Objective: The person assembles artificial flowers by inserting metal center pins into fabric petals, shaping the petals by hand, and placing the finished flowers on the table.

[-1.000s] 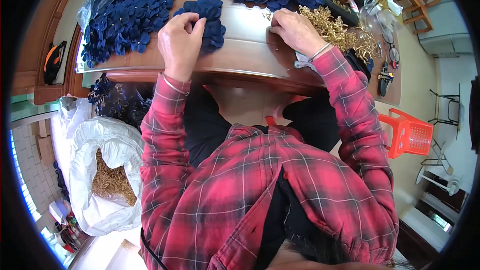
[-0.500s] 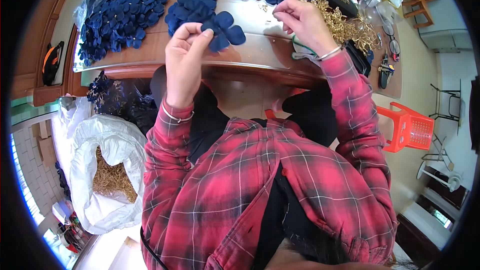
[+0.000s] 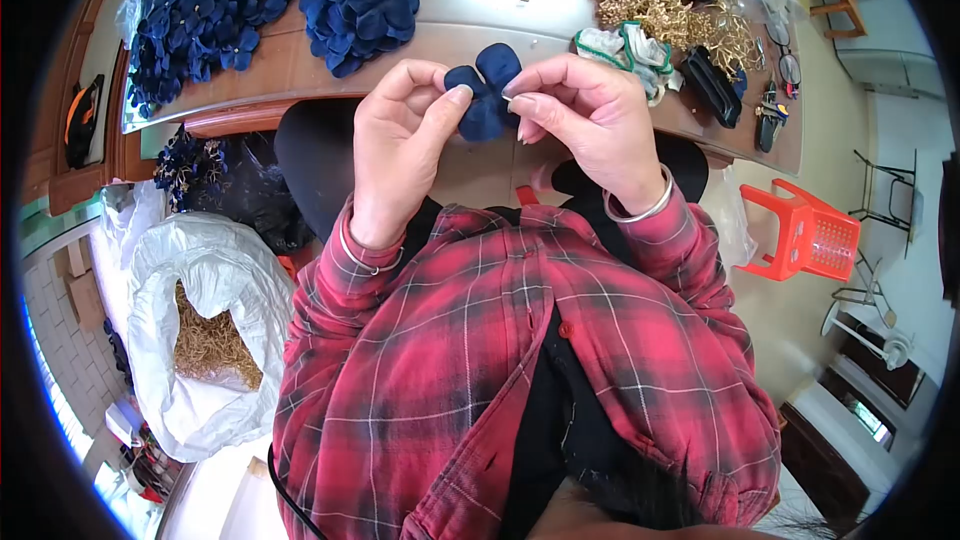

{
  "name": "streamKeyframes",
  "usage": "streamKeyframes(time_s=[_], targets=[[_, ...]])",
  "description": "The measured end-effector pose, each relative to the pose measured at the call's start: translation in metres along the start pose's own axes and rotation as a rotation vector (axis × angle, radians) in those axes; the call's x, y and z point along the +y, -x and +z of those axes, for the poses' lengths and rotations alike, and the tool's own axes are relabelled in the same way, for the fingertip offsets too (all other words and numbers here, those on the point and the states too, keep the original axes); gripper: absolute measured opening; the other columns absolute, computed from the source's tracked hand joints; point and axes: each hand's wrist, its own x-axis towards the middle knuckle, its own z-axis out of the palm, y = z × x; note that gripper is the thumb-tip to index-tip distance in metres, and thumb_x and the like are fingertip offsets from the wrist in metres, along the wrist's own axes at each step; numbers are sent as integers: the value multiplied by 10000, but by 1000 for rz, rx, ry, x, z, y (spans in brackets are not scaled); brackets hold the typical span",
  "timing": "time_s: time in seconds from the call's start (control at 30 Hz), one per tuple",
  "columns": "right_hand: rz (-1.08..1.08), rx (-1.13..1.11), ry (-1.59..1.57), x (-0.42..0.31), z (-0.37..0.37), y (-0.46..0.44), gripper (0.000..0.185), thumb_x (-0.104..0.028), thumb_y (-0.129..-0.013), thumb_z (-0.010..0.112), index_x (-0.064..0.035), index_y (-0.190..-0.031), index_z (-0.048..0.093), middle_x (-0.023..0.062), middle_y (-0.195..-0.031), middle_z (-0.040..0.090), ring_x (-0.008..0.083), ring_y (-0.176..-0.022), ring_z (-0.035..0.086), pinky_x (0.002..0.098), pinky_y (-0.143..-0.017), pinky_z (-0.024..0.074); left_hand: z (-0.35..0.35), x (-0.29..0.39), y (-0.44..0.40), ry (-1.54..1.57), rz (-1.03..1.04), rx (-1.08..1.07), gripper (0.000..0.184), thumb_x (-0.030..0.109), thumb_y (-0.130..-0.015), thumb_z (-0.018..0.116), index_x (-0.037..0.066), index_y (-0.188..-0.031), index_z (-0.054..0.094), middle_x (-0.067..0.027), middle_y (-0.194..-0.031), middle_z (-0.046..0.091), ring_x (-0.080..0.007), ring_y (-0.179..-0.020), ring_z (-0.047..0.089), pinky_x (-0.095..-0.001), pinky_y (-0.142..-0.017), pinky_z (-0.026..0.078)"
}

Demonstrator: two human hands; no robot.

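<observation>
A dark blue artificial flower with rounded petals is held in front of my chest, near the table edge. My left hand is closed, pinching one of its petals between thumb and forefinger. From the other side my right hand meets the flower, thumb and forefinger pinched on a small pale piece by the flower's middle. That piece is too small to identify. Beyond my left hand, a stack of blue flowers lies on the table.
More blue petals are heaped at the table's left. Gold sprigs, a green-edged white cloth, a black case and glasses lie right. A white sack of gold pieces stands lower left; a red stool stands right.
My right hand has come from above the table down to the flower. My left hand has moved the flower slightly right and nearer to me. The view has shifted a little.
</observation>
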Motion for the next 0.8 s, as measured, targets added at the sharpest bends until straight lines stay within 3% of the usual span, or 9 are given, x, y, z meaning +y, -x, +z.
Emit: streamKeyframes(time_s=[0.63, 0.8], targets=[[-25, 37, 5, 12, 5, 3, 113, 34, -897, 664, 17, -1004, 693, 36, -781, 661, 76, -617, 559, 176, -580, 460, 1, -3, 3, -66, 30, -44, 126, 23, -961, 616, 0, -1084, 604, -46, -892, 677, -45, -730, 575, -146, -664, 438], [-15, 52, -25, 14, 6, 3, 118, 30, -893, 669, 14, -1006, 697, 28, -785, 661, 73, -611, 550, 174, -583, 457, 2, -2, 4, -49, -8, -47, 129, -19, -926, 630, -22, -1048, 589, -70, -916, 644, -102, -791, 597, -183, -743, 489]])
